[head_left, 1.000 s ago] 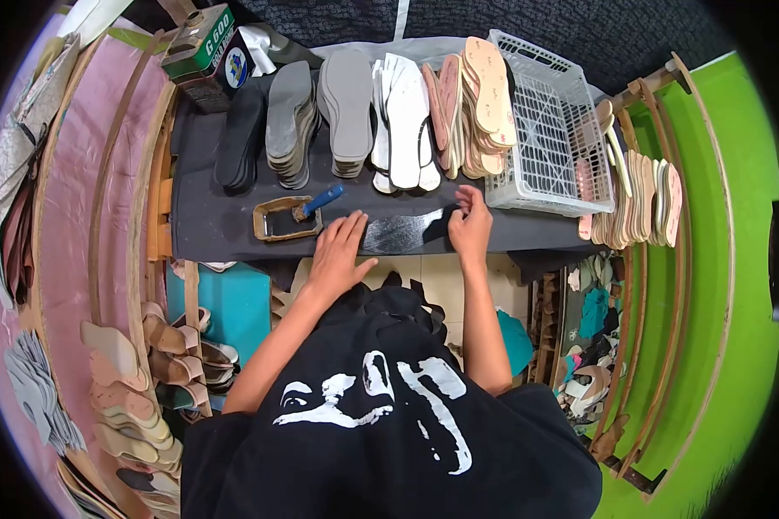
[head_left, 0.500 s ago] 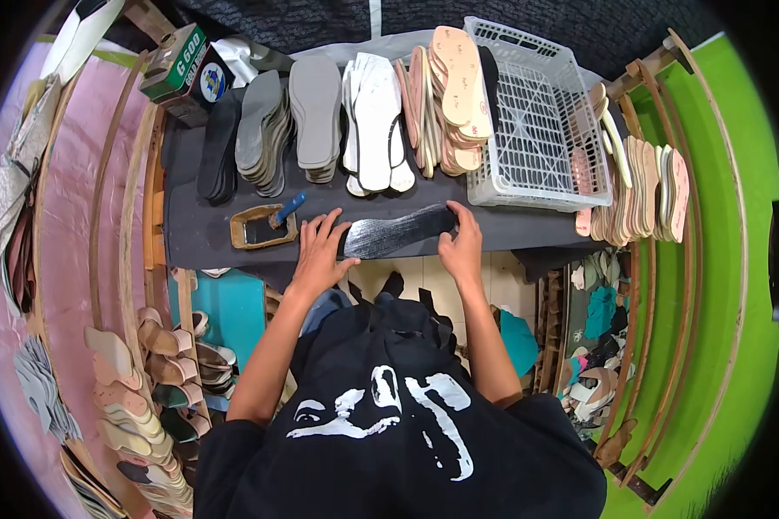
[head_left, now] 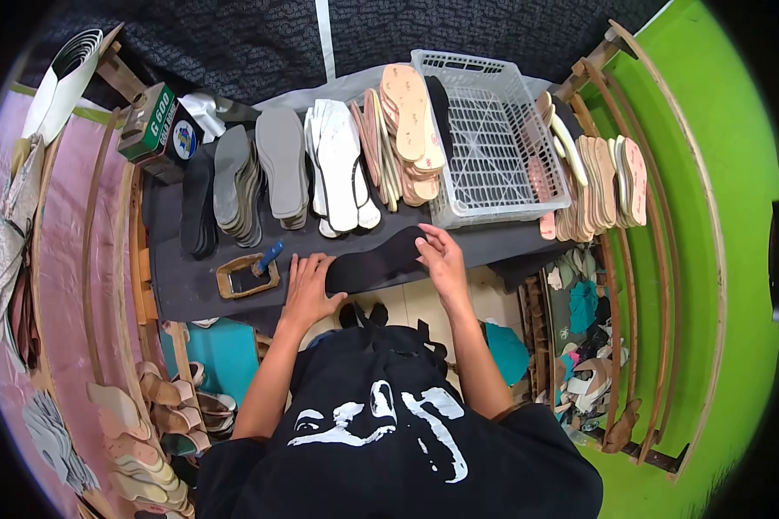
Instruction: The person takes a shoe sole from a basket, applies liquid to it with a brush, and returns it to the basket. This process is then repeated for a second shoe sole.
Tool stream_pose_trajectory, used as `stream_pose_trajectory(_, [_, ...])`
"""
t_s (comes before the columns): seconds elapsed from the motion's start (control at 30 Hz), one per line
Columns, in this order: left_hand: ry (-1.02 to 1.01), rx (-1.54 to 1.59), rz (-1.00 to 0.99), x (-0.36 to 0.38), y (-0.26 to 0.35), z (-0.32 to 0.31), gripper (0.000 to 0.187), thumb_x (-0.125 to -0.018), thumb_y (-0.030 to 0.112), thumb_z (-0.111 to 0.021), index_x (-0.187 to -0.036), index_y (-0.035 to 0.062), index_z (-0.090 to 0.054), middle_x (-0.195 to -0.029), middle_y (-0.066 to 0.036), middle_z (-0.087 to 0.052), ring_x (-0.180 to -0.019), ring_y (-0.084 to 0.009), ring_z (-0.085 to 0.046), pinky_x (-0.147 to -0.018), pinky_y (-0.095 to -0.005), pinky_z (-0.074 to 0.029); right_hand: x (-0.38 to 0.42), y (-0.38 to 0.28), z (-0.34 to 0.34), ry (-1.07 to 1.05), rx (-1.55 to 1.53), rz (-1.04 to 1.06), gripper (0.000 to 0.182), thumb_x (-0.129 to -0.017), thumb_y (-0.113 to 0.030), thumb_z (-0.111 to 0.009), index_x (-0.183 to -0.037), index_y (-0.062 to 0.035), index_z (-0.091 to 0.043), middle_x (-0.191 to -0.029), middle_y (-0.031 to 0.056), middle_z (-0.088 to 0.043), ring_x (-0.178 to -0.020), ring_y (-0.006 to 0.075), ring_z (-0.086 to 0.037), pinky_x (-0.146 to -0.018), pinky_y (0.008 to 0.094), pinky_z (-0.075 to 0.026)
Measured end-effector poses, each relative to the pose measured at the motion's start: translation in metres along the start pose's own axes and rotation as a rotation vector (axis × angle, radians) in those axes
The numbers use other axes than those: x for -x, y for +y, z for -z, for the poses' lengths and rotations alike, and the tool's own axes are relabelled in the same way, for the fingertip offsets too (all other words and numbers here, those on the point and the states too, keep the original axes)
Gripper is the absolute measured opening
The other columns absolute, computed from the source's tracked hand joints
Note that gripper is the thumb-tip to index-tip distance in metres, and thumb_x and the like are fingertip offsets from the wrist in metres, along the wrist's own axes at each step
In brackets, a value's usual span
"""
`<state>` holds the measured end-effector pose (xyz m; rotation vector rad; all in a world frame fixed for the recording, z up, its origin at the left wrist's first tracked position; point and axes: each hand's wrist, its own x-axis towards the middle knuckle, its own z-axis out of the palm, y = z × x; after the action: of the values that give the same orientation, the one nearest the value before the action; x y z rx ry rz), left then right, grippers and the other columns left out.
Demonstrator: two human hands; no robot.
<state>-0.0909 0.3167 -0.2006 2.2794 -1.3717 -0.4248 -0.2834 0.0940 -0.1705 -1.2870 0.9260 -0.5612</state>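
A black shoe insole [head_left: 374, 266] lies along the front of the dark cloth-covered table, its face looking matte. My right hand [head_left: 443, 264] pinches its right end between thumb and fingers, and that end appears slightly raised. At the other end, my left hand [head_left: 308, 290] rests with its fingers stretched out on the table, the fingertips beside or touching the insole. Left of that hand sits a small open tan container [head_left: 234, 282] with a blue-handled brush [head_left: 270, 256] leaning in it.
Along the back stand piles of black [head_left: 198, 203], grey [head_left: 282, 164], white [head_left: 336, 164] and pinkish insoles [head_left: 411, 112]. A white plastic crate [head_left: 502, 212] and a green tin [head_left: 157, 125] flank them. Wooden racks with shoe parts border both sides.
The insole's upper face has gone from glossy and streaked to matte black. My right hand has closed on its right end; my left fingers lie closer together. The camera view has shifted.
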Motion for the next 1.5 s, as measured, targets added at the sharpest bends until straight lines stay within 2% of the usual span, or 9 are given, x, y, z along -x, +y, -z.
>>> stream_pose_trajectory(0.17, [0.036,0.059,-0.04,0.002,0.024,0.011,0.082,-0.075,0.03,-0.094,-0.147,0.0051,-0.063,-0.136,-0.012,-0.06,-0.132,-0.0352,-0.06,-0.129,-0.0569,-0.03,0.007,-0.035,0.027,-0.035,-0.025,0.002,0.048,-0.103,-0.017,-0.076,-0.146,-0.0007,-0.065,-0.132,0.0156,-0.072,-0.111,0.0154,-0.071,-0.089,0.0308,-0.06])
stream_pose_trajectory(0.37, [0.181,0.431,-0.171,-0.022,0.05,0.034,0.088,-0.071,0.012,-0.092,-0.153,0.0053,-0.061,-0.132,-0.017,-0.062,-0.122,-0.0384,-0.066,-0.104,-0.0456,-0.056,0.026,-0.1,0.048,0.028,-0.063,0.046,0.049,-0.104,-0.016,-0.073,-0.149,0.001,-0.062,-0.133,0.0122,-0.07,-0.112,0.0144,-0.069,-0.095,0.031,-0.057])
stream_pose_trajectory(0.47, [0.169,0.525,-0.163,-0.046,0.071,0.051,0.087,-0.069,0.007,-0.092,-0.152,0.0067,-0.062,-0.133,-0.016,-0.062,-0.123,-0.0374,-0.066,-0.107,-0.0446,-0.054,0.021,-0.121,0.07,0.02,-0.144,0.055,0.055,-0.105,-0.02,-0.074,-0.153,0.001,-0.059,-0.143,0.0172,-0.064,-0.124,0.0181,-0.065,-0.102,0.0335,-0.057])
stream_pose_trajectory(0.63, [0.146,0.573,-0.074,-0.1,0.103,0.083,0.088,-0.071,-0.003,-0.092,-0.153,0.0138,-0.064,-0.138,-0.01,-0.062,-0.123,-0.023,-0.066,-0.081,-0.0327,-0.062,-0.007,-0.134,0.11,-0.001,-0.258,0.059,0.052,-0.105,-0.017,-0.073,-0.151,0.003,-0.059,-0.144,0.0166,-0.063,-0.125,0.0202,-0.066,-0.103,0.0379,-0.059])
stream_pose_trajectory(0.93, [0.097,0.751,-0.102,-0.261,0.128,0.117,0.097,-0.073,-0.02,-0.08,-0.161,0.0124,-0.054,-0.156,-0.006,-0.055,-0.121,-0.016,-0.059,-0.102,-0.0322,-0.054,-0.079,-0.118,0.153,-0.08,-0.451,-0.022,0.056,-0.107,-0.009,-0.067,-0.157,0.0071,-0.048,-0.146,0.0175,-0.064,-0.121,0.0229,-0.071,-0.107,0.046,-0.062])
stream_pose_trajectory(1.0, [0.012,0.849,-0.112,-0.308,0.128,0.123,0.092,-0.076,-0.018,-0.076,-0.159,0.0167,-0.058,-0.151,-0.003,-0.059,-0.114,-0.0168,-0.06,-0.103,-0.0324,-0.057,-0.095,-0.117,0.154,-0.083,-0.501,-0.047,0.058,-0.107,-0.011,-0.068,-0.158,0.0072,-0.047,-0.149,0.0177,-0.062,-0.119,0.0227,-0.07,-0.112,0.0468,-0.058])
stream_pose_trajectory(1.13, [-0.166,0.694,-0.163,-0.398,0.135,0.132,0.069,-0.089,-0.009,-0.069,-0.155,0.0033,-0.058,-0.149,-0.01,-0.064,-0.119,-0.0184,-0.067,-0.11,-0.0354,-0.055,-0.12,-0.112,0.149,-0.056,-0.623,-0.122,0.063,-0.108,-0.014,-0.066,-0.163,0.0028,-0.041,-0.153,0.0165,-0.057,-0.13,0.023,-0.064,-0.12,0.0492,-0.049])
stream_pose_trajectory(1.23, [-0.168,0.65,-0.162,-0.448,0.144,0.122,0.068,-0.09,-0.006,-0.067,-0.156,0.0072,-0.058,-0.15,-0.011,-0.065,-0.118,-0.0179,-0.067,-0.107,-0.0346,-0.056,-0.134,-0.105,0.135,-0.047,-0.658,-0.185,0.067,-0.107,-0.013,-0.065,-0.167,-0.0046,-0.037,-0.158,0.0118,-0.052,-0.136,0.0222,-0.06,-0.124,0.0468,-0.043])
stream_pose_trajectory(1.5, [-0.297,0.244,-0.22,-0.523,0.153,0.083,0.066,-0.086,-0.004,-0.063,-0.15,0.0073,-0.063,-0.148,-0.018,-0.066,-0.13,-0.027,-0.064,-0.113,-0.0386,-0.05,-0.171,-0.068,0.075,-0.003,-0.785,-0.34,0.067,-0.099,0.004,-0.063,-0.161,0.002,-0.038,-0.156,0.0114,-0.049,-0.138,0.0231,-0.057,-0.118,0.0357,-0.045])
